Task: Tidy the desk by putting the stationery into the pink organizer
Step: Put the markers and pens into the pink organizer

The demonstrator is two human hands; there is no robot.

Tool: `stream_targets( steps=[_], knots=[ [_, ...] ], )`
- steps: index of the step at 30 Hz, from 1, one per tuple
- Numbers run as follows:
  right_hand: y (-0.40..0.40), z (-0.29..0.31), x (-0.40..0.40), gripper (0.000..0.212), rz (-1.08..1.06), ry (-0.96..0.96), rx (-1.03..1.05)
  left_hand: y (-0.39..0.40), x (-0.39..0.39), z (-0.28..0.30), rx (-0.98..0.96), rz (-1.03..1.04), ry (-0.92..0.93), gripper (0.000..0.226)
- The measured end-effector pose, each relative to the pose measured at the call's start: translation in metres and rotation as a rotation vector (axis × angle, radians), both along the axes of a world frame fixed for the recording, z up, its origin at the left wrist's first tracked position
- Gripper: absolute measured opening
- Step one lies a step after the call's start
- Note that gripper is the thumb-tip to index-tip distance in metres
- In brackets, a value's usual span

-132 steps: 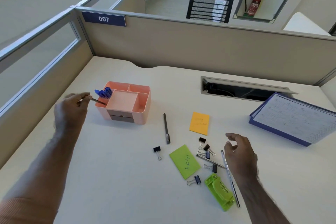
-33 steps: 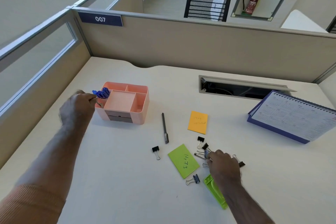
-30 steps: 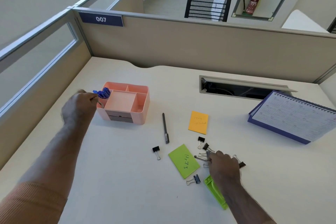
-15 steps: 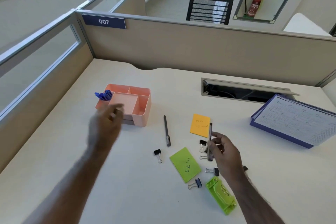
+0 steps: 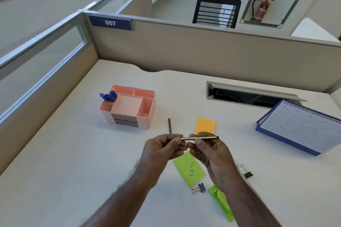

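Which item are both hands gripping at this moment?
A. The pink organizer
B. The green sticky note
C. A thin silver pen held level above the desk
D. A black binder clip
C: the left hand and right hand pinch a thin silver pen between their fingertips, held level above the desk.

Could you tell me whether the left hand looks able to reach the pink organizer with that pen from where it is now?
Probably yes. The left hand shares the silver pen with the right hand, so the right must let go first. Only bare desk lies between it and the pink organizer.
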State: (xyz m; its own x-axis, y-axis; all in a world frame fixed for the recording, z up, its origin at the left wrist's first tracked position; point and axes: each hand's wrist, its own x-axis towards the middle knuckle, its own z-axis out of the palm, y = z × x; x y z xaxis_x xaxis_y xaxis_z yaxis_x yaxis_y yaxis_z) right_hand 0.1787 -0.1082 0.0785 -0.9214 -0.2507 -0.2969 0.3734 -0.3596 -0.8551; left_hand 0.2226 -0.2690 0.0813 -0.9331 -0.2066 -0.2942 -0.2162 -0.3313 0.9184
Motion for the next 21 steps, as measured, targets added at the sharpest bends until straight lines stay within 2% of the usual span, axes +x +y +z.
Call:
stream_targets(
  steps=[3,6,9,11,12,13,15,18,21],
  knots=[
    [0.008,-0.006,-0.004,0.039,0.063,0.064,0.171,-0.015,-0.004,0.004,-0.061,0.033,0.028,0.013],
    [0.027,-0.017,-0.009,0.033,0.019,0.045,0.302,-0.060,-0.013,0.011,-0.231,0.160,0.076,0.015],
    [0.051,-0.023,-0.011,0.069,-0.081,-0.008,0.355,-0.131,-0.017,0.017,-0.484,0.332,0.104,0.015],
    [0.068,-0.027,-0.011,0.076,-0.122,-0.019,0.379,-0.174,-0.015,0.022,-0.673,0.454,0.117,0.012],
    [0.076,-0.029,-0.011,0.072,-0.133,-0.028,0.388,-0.193,-0.014,0.022,-0.748,0.515,0.118,0.009],
    [0.083,-0.032,-0.011,0.057,-0.142,-0.037,0.389,-0.209,-0.013,0.022,-0.817,0.566,0.114,0.005],
    [0.096,-0.036,-0.011,0.016,-0.157,-0.049,0.382,-0.234,-0.013,0.018,-0.972,0.611,0.061,0.018],
    [0.109,-0.040,-0.013,0.018,-0.180,-0.064,0.419,-0.248,-0.019,0.005,-1.157,0.570,-0.036,0.031],
    [0.113,-0.038,-0.014,0.019,-0.186,-0.064,0.435,-0.237,-0.030,-0.002,-1.311,0.532,-0.078,0.021]
  ],
)
